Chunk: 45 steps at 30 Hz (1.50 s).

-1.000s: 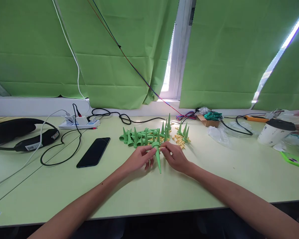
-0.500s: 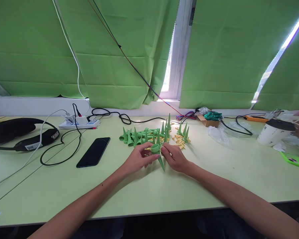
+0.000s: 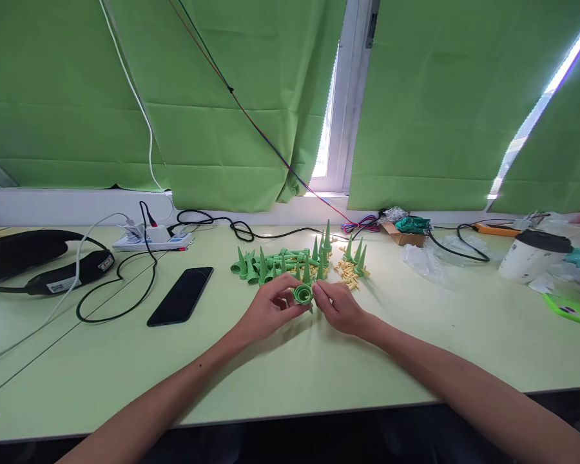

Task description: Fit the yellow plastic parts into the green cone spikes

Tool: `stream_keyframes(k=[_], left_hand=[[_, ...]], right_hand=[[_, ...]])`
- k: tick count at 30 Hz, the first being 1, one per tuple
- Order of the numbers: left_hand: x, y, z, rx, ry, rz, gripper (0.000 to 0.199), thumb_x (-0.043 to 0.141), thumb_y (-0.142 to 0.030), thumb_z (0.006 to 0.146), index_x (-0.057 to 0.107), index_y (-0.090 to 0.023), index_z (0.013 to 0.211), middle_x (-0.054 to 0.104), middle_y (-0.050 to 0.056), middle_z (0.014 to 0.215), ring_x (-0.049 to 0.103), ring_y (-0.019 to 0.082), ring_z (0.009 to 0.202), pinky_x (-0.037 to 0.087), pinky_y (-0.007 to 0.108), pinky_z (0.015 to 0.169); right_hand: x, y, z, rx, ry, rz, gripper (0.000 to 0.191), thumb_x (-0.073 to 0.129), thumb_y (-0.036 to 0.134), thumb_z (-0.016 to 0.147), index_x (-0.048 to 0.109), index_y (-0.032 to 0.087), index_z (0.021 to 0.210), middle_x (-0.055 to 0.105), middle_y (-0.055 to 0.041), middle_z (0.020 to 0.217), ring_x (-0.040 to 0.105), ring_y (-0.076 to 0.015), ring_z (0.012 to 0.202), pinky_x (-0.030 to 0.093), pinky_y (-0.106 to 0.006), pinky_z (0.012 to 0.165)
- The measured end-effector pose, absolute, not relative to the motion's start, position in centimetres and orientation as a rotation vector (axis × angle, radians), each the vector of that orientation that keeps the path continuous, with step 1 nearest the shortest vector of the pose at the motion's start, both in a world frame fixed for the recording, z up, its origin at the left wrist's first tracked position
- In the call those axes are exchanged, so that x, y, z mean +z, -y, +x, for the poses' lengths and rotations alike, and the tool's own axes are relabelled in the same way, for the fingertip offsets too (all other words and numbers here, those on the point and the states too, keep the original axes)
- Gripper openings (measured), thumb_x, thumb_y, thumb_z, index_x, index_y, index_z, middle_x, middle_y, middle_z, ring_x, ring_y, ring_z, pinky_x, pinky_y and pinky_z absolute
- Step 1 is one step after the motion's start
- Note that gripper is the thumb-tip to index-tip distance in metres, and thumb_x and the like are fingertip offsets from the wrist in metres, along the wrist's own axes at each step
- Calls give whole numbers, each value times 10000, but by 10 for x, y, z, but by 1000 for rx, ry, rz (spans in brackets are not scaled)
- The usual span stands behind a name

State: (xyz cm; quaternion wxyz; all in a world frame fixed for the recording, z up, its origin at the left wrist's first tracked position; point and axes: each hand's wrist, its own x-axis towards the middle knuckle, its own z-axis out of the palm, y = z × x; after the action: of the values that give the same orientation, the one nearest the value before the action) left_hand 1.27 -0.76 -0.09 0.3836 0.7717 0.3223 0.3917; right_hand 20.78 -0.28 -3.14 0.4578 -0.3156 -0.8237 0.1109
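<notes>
Between thumb and fingers, my left hand grips a green plastic watering spike. Its round, hollow mouth faces me, and only a bit of the pointed end shows below. My right hand is closed in a pinch against the spike's right side; whatever its fingertips hold is hidden. Just beyond both hands lies a pile of similar green spikes, some standing on their wide ends. Small pale-yellow plastic pieces are scattered beside and among them, with a few more upright spikes to the right.
A black phone lies left of my arms, near a power strip with cables and a black headset-like device. To the right are a clear plastic bag, a lidded paper cup and a green-cased phone.
The spike in my left hand has tipped so its mouth turns toward me and its point swings away. My right hand stays beside it. At far right, another person's hand has drawn back.
</notes>
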Motion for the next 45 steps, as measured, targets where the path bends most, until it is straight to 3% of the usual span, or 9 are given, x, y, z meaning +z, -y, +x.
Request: stream_keyframes(k=[5,7,10,17,23,45], left_hand=[[-2,6,14,995,-876,1976,221,702,-350,807,617,-180,919,570,1,875,530,89,637,412,207,542],[-3,5,14,979,-920,1967,278,707,-365,806,586,-189,983,531,-46,684,501,92,580,411,206,539],[-5,3,14,977,-951,1929,294,710,-378,805,538,-202,964,453,-86,571,454,88,527,385,189,504],[-5,2,13,864,-917,1851,281,611,-450,877,539,-182,831,501,-51,586,476,89,495,365,191,452],[-5,-1,13,799,-867,1772,470,413,-566,962,523,-163,748,556,-7,538,483,98,427,389,221,443],[-1,-1,10,770,-858,1693,487,534,-616,891,572,-146,773,562,-11,560,505,92,428,398,222,457]], right_hand=[[-31,2,207,254,2013,-771,323,344,246,1014,290,225,697,347,58,567,292,-105,486,255,-262,526],[-32,2,207,247,2000,-773,326,350,254,1015,294,225,696,356,57,569,294,-105,489,260,-258,527],[-32,3,207,246,1977,-790,326,355,275,1018,320,223,699,393,48,583,334,-108,504,278,-254,535],[-32,3,208,285,1912,-773,280,380,320,1022,421,222,763,455,44,592,399,-119,513,318,-244,539],[-30,3,208,302,1905,-768,276,382,352,1026,461,223,795,456,53,568,401,-119,493,332,-243,538],[-27,5,208,274,1988,-764,272,362,355,1026,474,214,822,479,28,642,400,-122,547,346,-239,556]])
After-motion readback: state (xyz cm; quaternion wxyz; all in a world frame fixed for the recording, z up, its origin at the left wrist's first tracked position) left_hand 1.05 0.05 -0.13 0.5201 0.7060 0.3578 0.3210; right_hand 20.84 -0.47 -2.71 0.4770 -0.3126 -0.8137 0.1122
